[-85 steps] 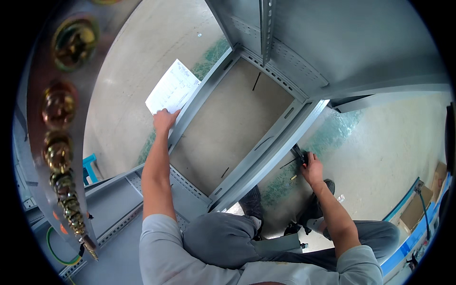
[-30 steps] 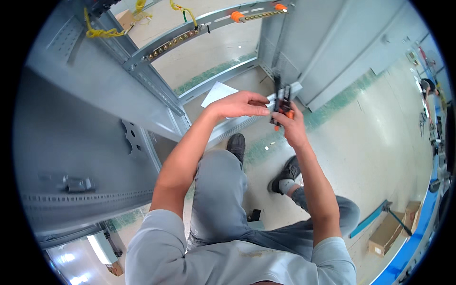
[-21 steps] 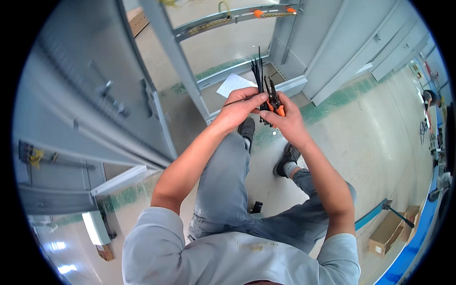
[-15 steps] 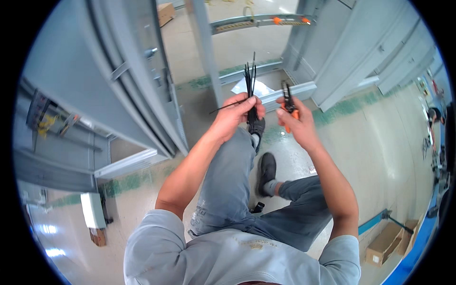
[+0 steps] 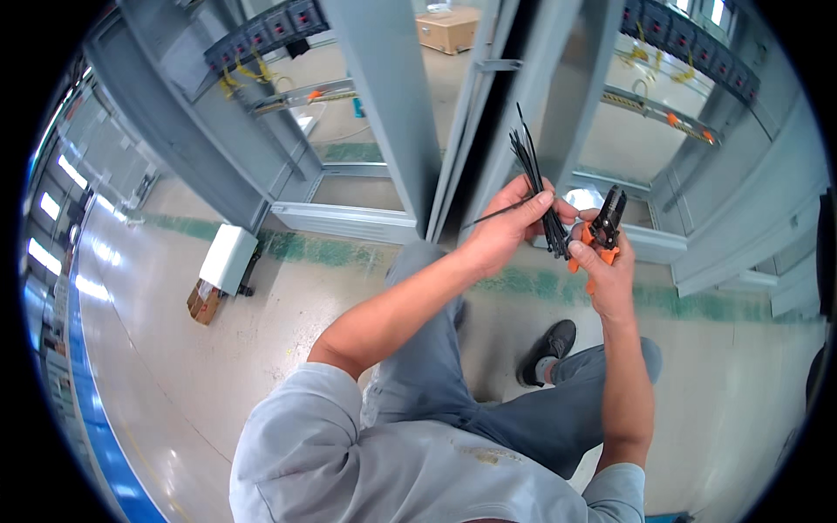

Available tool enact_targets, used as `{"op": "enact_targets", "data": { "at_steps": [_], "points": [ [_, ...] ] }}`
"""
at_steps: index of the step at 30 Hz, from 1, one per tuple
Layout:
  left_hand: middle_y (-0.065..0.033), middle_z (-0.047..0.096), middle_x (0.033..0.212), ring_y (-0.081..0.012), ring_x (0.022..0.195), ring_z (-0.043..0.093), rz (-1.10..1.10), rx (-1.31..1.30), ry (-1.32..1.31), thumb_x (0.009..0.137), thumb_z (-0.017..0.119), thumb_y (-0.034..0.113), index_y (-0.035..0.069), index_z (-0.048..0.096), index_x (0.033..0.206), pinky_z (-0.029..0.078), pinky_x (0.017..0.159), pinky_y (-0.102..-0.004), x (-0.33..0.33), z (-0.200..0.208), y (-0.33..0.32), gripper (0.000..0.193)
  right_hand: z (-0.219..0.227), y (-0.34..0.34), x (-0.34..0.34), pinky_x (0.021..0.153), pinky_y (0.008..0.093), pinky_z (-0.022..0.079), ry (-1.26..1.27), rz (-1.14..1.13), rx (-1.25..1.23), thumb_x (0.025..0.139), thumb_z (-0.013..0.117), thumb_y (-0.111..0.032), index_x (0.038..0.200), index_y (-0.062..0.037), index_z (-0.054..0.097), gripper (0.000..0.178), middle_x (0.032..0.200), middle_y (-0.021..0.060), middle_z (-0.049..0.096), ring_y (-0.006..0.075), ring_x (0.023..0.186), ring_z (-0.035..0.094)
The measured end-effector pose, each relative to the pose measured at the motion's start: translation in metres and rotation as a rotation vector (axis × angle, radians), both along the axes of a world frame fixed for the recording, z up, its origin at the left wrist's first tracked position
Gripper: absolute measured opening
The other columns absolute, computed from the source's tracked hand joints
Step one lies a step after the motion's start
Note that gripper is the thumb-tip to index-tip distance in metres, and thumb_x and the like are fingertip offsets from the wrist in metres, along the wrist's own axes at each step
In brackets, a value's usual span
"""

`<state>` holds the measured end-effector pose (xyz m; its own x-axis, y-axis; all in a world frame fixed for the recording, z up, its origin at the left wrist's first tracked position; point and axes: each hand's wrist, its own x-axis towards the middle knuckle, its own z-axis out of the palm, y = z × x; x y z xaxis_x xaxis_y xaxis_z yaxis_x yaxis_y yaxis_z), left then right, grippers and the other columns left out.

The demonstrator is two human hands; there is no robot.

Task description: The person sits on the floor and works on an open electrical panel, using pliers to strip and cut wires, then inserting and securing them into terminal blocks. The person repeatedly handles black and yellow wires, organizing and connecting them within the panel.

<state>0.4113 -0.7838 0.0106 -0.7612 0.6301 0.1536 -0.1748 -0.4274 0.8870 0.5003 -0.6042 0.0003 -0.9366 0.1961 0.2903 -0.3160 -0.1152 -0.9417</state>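
A bundle of black cable ties (image 5: 529, 161) is gripped in my left hand (image 5: 510, 225), the thin tails fanning upward and the heads bunched below my fingers. One tie sticks out sideways to the left from under the thumb. My right hand (image 5: 613, 277) is closed round wire strippers (image 5: 608, 218) with orange handles and a dark head that points up. Both hands are close together, the strippers just right of the tie heads. Whether the right fingertips touch the ties, I cannot tell.
Grey metal cabinet frames (image 5: 384, 113) stand ahead, with dark switch units (image 5: 270, 35) and yellow wires inside. A white box-shaped thing (image 5: 228, 259) stands on the floor at left beside a small brown carton (image 5: 203, 302). A larger cardboard box (image 5: 448, 30) lies beyond the frames.
The view has swung left, bringing more cabinets and the white box further into sight. My hands have come closer together, still holding the cable ties and the strippers.
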Motion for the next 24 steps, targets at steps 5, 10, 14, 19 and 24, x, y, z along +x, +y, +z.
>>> {"op": "enact_targets", "data": {
  "at_steps": [5,10,14,19,24],
  "points": [
    [-0.0103,0.069,0.115,-0.0218,0.112,0.065,0.163,0.111,-0.079,0.107,0.052,0.031,0.013,0.049,0.12,0.049,0.097,-0.0423,-0.004,-0.012,-0.072,0.022,0.004,-0.075,-0.038,0.064,0.024,0.048,-0.008,0.098,0.038,0.087,0.075,-0.004,0.122,-0.0013,0.061,0.037,0.093,0.0026,0.064,0.0099,0.075,0.06],
    [-0.0107,0.069,0.115,-0.0213,0.112,0.065,0.396,0.143,-0.184,0.107,0.054,0.031,0.012,0.05,0.12,0.051,0.095,-0.0411,0.008,-0.047,-0.153,0.024,-0.021,-0.153,-0.073,0.062,0.0221,0.047,-0.091,0.271,0.188,0.088,0.075,-0.004,0.122,-0.0016,0.061,0.037,0.09,0.0019,0.064,0.0074,0.073,0.057],
    [-0.0108,0.071,0.108,-0.0188,0.106,0.067,0.559,0.148,-0.234,0.106,0.056,0.028,0.01,0.053,0.118,0.053,0.091,-0.0377,0.006,-0.053,-0.195,0.021,-0.029,-0.201,-0.094,0.061,0.0217,0.046,-0.147,0.355,0.231,0.089,0.071,-0.004,0.124,-0.0014,0.06,0.037,0.09,0.0019,0.063,0.0076,0.073,0.058],
    [-0.0101,0.072,0.1,-0.0167,0.097,0.068,0.72,0.226,-0.285,0.105,0.058,0.029,0.01,0.055,0.113,0.053,0.086,-0.0351,-0.03,-0.051,-0.22,0.022,-0.036,-0.214,-0.114,0.059,0.0236,0.045,-0.182,0.358,0.166,0.088,0.066,-0.002,0.127,-0.0002,0.059,0.04,0.094,0.0048,0.061,0.0102,0.074,0.06],
    [-0.0093,0.071,0.099,-0.0162,0.092,0.067,0.79,0.18,-0.284,0.104,0.058,0.027,0.009,0.055,0.106,0.053,0.082,-0.0342,-0.079,-0.064,-0.237,0.019,-0.037,-0.186,-0.125,0.06,0.0251,0.046,-0.214,0.308,0.172,0.088,0.064,-0.002,0.126,0.0008,0.06,0.038,0.095,0.0059,0.06,0.0116,0.074,0.06]
  ]
}}
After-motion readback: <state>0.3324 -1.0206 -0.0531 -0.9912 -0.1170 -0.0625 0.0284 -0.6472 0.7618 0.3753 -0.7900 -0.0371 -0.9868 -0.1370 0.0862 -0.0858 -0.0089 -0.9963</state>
